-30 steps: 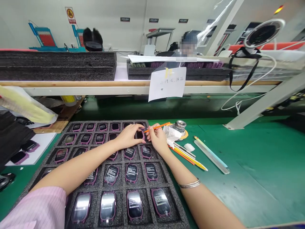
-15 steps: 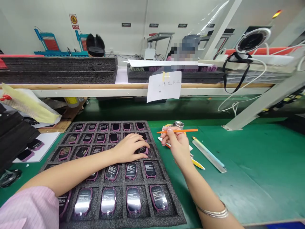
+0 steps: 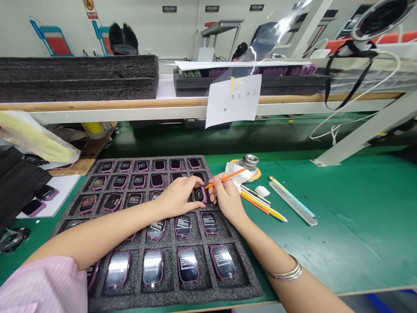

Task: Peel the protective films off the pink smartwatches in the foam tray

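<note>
A dark foam tray [image 3: 241, 282] on the green bench holds several purple-rimmed watch bodies with dark screens. My left hand [image 3: 177, 195] lies over the tray's right side, fingers curled on one watch body [image 3: 199, 194] in the rightmost column. My right hand [image 3: 226, 198] is just right of it, pinching a thin orange stick [image 3: 226, 177]. The stick's near tip points down at that same watch body. A silver bangle [image 3: 284, 274] circles my right wrist.
Right of the tray lie a small metal jar [image 3: 249, 161] on white tissue, several pencils and sticks [image 3: 263, 206] and a pale ruler [image 3: 293, 203]. Stacked dark foam sheets [image 3: 78, 78] fill the shelf behind, where a paper note [image 3: 233, 100] hangs. More watch bodies lie at far left [image 3: 35, 204].
My right hand was lifted off to the right beside the jar with the stick level; it has come back to the tray, stick tip lowered to the watch body under my left fingers.
</note>
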A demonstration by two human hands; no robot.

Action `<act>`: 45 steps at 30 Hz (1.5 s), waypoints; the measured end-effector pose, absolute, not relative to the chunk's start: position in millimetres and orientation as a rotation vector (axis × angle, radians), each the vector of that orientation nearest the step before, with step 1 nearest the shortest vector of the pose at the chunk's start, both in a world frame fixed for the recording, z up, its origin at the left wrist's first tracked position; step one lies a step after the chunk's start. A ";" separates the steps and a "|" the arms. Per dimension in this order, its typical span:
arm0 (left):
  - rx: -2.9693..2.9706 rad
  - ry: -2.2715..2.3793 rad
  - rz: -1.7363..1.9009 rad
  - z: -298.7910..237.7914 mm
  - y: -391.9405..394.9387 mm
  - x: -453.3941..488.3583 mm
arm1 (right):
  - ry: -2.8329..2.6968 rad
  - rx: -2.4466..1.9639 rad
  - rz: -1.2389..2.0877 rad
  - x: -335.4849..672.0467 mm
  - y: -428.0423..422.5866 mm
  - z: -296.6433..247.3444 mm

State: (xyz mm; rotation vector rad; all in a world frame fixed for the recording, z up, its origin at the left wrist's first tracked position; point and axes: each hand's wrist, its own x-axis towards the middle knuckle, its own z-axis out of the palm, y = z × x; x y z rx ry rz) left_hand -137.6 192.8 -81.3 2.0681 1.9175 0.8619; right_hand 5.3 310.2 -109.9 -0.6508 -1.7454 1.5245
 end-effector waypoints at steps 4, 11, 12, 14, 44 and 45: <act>2.075 1.909 0.857 -82.3 192.6 -137.7 | -1.780 -0.641 1.500 5.4 311.0 -112.9; 2.171 1.959 0.801 -73.6 191.3 -140.4 | -1.842 -0.614 1.441 7.0 309.3 -110.0; 2.197 1.965 0.783 -70.1 189.6 -142.2 | -1.846 -0.614 1.434 7.2 309.1 -109.7; 2.265 1.939 0.714 -63.3 184.0 -146.9 | -1.845 -0.620 1.423 7.2 308.7 -110.0; 1.989 1.974 0.904 -85.2 147.2 -173.9 | -1.877 -0.552 1.711 -30.3 280.8 -101.8; 1.985 1.970 0.905 -85.9 147.5 -173.9 | -1.892 -0.559 1.693 -29.6 280.7 -101.7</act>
